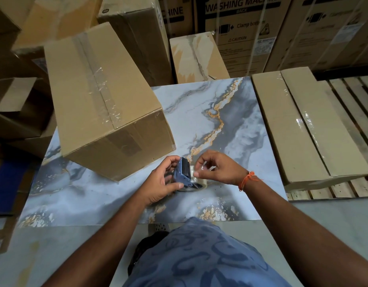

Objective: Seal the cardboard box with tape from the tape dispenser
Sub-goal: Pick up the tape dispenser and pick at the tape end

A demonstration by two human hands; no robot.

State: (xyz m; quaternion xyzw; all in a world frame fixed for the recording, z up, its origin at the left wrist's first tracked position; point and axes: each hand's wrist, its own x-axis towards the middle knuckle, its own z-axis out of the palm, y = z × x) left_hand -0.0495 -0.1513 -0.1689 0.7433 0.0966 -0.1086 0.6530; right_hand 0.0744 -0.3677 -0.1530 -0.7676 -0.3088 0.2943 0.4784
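Head view: left hand (162,181) grip wraps blue metal tape dispenser (184,175); right hand (218,168) pinches glossy clear tape (194,177).

— Where does the single view sit?
— On the person's head, looking forward and steeply down onto the marbled worktop (230,112), close enough that both forearms fill the bottom of the frame.
— How wide is it?
— Very wide: the worktop's near edge lies low in the frame, its far edge mid-frame, and stacked cartons (251,34) stand beyond.
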